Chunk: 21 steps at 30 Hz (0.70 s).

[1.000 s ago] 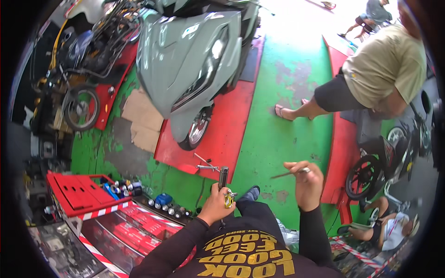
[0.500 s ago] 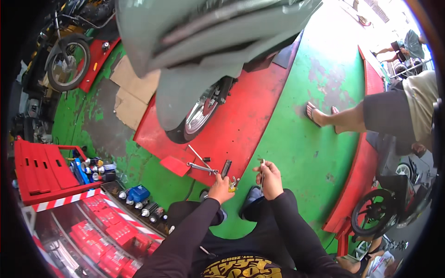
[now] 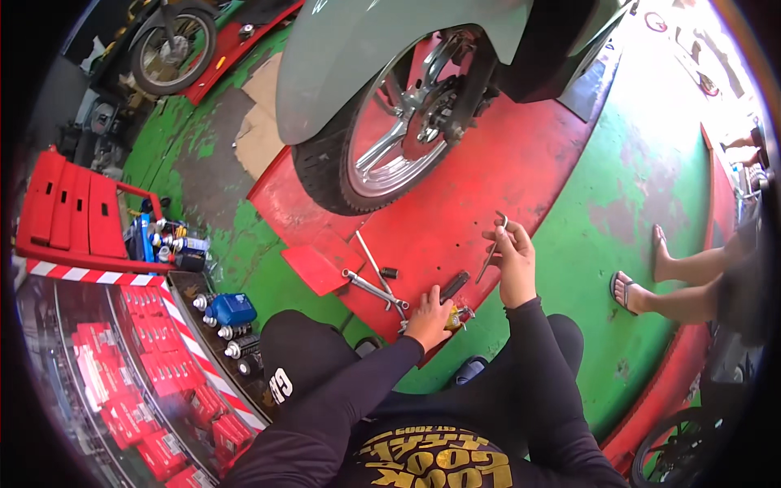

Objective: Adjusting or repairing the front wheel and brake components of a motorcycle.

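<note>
My left hand (image 3: 429, 320) is low over the near edge of the red platform, its fingers closed on the lower end of a black handle (image 3: 455, 285). The rest of that tool is hidden under the hand. Beside it lies a small yellow and metal part (image 3: 455, 319), too unclear to name. To the left rest a chrome spanner (image 3: 373, 288), a long thin metal bar (image 3: 372, 257) and a black socket (image 3: 390, 273). My right hand (image 3: 516, 267) is raised, pinching a slim metal spanner (image 3: 489, 262) whose curved jaw shows above the fingers.
A grey motorcycle's front wheel (image 3: 399, 130) stands ahead on the red platform (image 3: 488, 179). At left are a red rack (image 3: 77, 211), spray cans with a blue bottle (image 3: 231, 309), and a glass case of red boxes (image 3: 159, 358). A person's sandaled foot (image 3: 630, 293) is at right.
The view has tilted and shifted, bringing the motorcycle wheel into fuller sight. My right hand has risen with the slim spanner. My left hand stays at the black handle.
</note>
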Available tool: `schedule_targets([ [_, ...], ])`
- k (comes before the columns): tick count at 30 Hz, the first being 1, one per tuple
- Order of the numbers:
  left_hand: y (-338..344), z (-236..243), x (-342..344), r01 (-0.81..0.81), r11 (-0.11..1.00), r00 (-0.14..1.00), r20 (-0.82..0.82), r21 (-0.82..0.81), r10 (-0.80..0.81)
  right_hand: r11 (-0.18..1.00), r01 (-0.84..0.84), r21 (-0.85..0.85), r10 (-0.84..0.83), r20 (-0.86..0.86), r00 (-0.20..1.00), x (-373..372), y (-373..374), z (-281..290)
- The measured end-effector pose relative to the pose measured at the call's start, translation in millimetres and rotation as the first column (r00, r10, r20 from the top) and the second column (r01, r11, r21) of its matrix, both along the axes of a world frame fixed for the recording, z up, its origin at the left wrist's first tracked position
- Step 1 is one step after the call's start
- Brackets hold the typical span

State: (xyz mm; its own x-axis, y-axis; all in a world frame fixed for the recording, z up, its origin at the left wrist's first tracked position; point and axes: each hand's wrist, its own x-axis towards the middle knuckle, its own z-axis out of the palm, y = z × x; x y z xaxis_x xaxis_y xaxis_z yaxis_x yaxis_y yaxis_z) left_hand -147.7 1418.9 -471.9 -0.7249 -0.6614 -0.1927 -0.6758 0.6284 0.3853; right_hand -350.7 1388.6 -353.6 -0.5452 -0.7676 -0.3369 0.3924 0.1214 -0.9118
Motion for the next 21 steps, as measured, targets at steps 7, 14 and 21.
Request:
schedule_targets([
  [7, -43.2, 33.0, 24.0, -0.395, 0.856, 0.872, -0.156, 0.333, 0.464, 0.999, -0.046, -0.014, 0.045, -0.035, 0.998, -3.0, -9.9, -8.6],
  [14, -92.7, -28.0, 98.5, -0.799, 0.571, 0.565, -0.089, 0.190, 0.820, 0.994, -0.108, -0.010, 0.109, 0.010, 0.994, 0.5, -15.0, -8.6],
  [21, -101.3, -27.7, 93.0, -0.764, 0.619, 0.635, 0.042, 0.182, 0.772, 0.978, -0.202, 0.042, 0.200, 0.041, 0.979, 0.7, -12.7, -14.8],
])
